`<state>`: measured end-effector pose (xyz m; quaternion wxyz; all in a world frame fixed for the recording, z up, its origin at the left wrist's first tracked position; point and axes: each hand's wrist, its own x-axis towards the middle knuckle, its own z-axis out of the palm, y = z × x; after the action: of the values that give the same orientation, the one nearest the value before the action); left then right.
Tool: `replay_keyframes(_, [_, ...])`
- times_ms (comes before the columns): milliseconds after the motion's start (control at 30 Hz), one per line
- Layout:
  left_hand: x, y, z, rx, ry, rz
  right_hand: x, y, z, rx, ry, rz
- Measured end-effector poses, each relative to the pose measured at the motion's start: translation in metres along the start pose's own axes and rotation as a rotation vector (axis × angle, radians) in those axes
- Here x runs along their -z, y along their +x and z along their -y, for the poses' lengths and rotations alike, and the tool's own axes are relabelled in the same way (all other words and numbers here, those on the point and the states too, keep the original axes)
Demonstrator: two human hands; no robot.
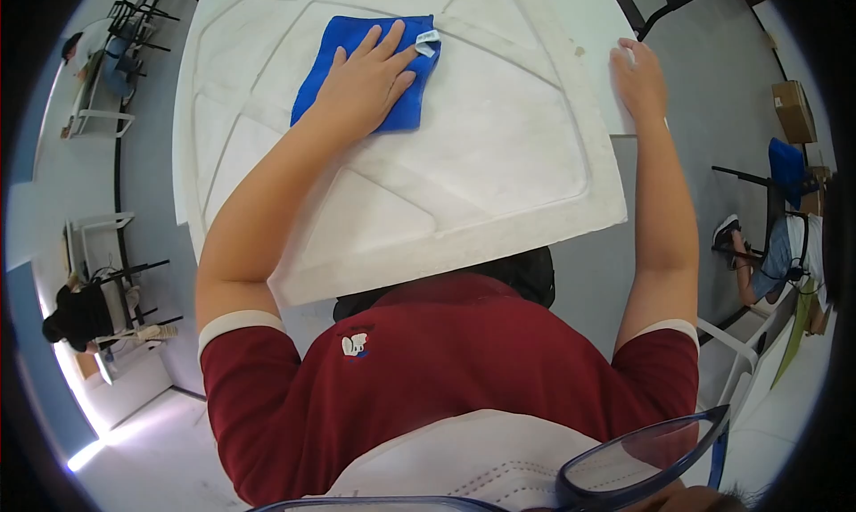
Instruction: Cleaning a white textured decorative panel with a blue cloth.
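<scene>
My left hand [366, 87] lies flat, fingers spread, on a blue cloth [401, 114]. A small white label [428, 42] is attached at the cloth's upper right corner. Under the cloth is a large white moulded panel [495, 151] with raised ridges and recessed sections, marked by faint greyish stains. The panel lies tilted on a white table [588, 17], its near edge jutting out towards my body. At the table's right edge is my right hand [640, 80], with its fingers curled. Whether they grip the edge is hidden.
A black chair [659, 3] stands beyond the table's right corner. Seated people [87, 311] are at desks on the left, and another person [779, 258] sits on the right. A cardboard box [794, 110] is by the right wall.
</scene>
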<state>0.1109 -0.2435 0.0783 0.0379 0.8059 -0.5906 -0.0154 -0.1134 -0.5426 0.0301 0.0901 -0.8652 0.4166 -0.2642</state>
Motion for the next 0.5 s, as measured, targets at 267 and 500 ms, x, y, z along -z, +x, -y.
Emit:
replay_keyframes(267, [-0.01, 0.029, -0.007, 0.058, -0.143, -0.065, 0.001, 0.006, -0.003, 0.048, -0.002, -0.006])
replay_keyframes(500, [0.012, 0.011, -0.006, 0.001, -0.061, 0.125, -0.02, 0.014, -0.023, 0.169, 0.024, -0.013])
